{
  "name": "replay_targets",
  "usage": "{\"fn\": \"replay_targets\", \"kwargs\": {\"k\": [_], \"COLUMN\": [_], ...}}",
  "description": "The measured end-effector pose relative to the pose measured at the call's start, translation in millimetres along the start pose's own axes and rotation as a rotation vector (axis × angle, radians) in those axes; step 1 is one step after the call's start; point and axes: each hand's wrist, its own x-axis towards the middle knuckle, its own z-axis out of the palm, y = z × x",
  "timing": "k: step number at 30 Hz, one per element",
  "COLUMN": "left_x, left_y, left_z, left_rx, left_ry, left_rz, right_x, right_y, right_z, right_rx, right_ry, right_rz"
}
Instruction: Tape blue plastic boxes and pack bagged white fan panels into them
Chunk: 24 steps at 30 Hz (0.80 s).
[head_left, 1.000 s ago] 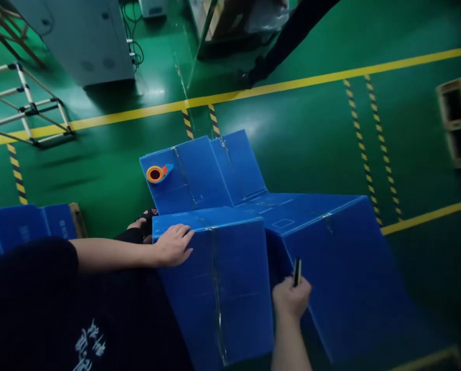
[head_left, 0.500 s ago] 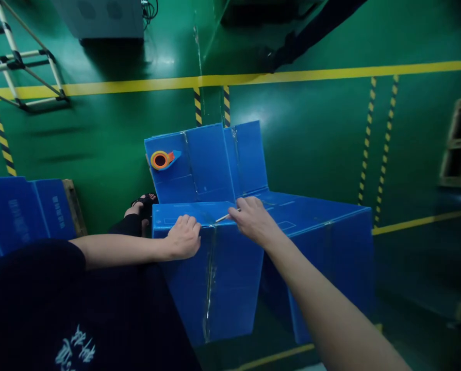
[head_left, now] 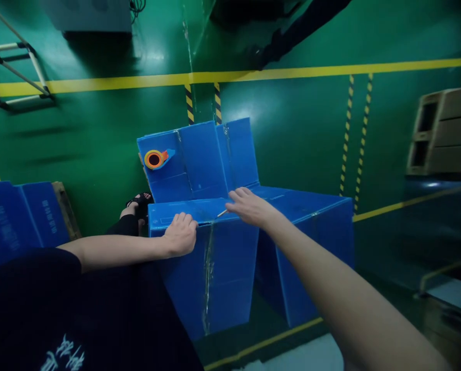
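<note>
My left hand (head_left: 180, 235) is closed with its fingers curled over the near top edge of a blue plastic box (head_left: 230, 273). In my right hand (head_left: 249, 207), pinched fingers hold a thin pale stick-like tool (head_left: 223, 213). Its tip points left and touches or nearly touches the box's top edge, by a strip of clear tape (head_left: 208, 273) running down the front. A narrow dark gap shows at the edge between my hands. Behind, on an upper blue panel, lies an orange and yellow tape roll (head_left: 153, 159) with a blue part.
A second blue box (head_left: 311, 257) stands to the right. At left are blue boxes (head_left: 17, 216) on a pallet. A pipe frame (head_left: 17, 77) and grey cabinet (head_left: 91, 15) stand farther off. Another person's leg (head_left: 292, 38) shows at the top, and loaded pallets (head_left: 443, 131) at right.
The view has shifted right, so the scene sits farther left. My right hand and the tool have risen slightly off the box edge. My left hand keeps its place on the edge.
</note>
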Motion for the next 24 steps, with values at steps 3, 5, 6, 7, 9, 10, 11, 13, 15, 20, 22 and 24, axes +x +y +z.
{"fn": "replay_targets", "kwargs": {"k": [3,5,6,7,9,10,11,13,15,20,22,24], "left_x": [-4,-5,-3,-1,7,12,17,26,31,32,31,30], "left_y": [5,6,6,6,5,5,5,6,8,10,11,12], "left_z": [-6.6,-11.1,-13.7,-16.8,-24.0,-27.7,-31.1,-35.9,-38.1,-39.0,-39.9,-40.8], "left_rx": [-0.019,-0.024,-0.023,-0.022,-0.032,-0.045,-0.059,-0.072,-0.039,0.088,0.124,0.158], "left_ry": [-0.002,-0.011,-0.023,-0.042,-0.105,-0.14,-0.17,-0.206,-0.221,-0.223,-0.217,-0.212], "left_rz": [0.009,0.012,0.014,0.012,-0.012,-0.032,-0.053,-0.082,-0.067,-0.014,-0.019,-0.016], "right_x": [-23,-38,-44,-50,-57,-58,-59,-56,-49,-30,-26,-25], "right_y": [15,10,1,-12,-52,-77,-104,-157,-201,-248,-250,-250], "right_z": [-9,-17,-20,-22,-22,-20,-18,-9,1,23,28,31], "right_rx": [-0.077,-0.107,-0.102,-0.073,0.072,0.172,0.276,0.446,0.554,0.666,0.692,0.71], "right_ry": [0.065,0.129,0.151,0.16,0.14,0.115,0.087,0.053,0.062,0.105,0.125,0.144], "right_rz": [0.11,0.246,0.354,0.488,0.785,0.912,1.004,1.091,1.131,1.211,1.227,1.233]}}
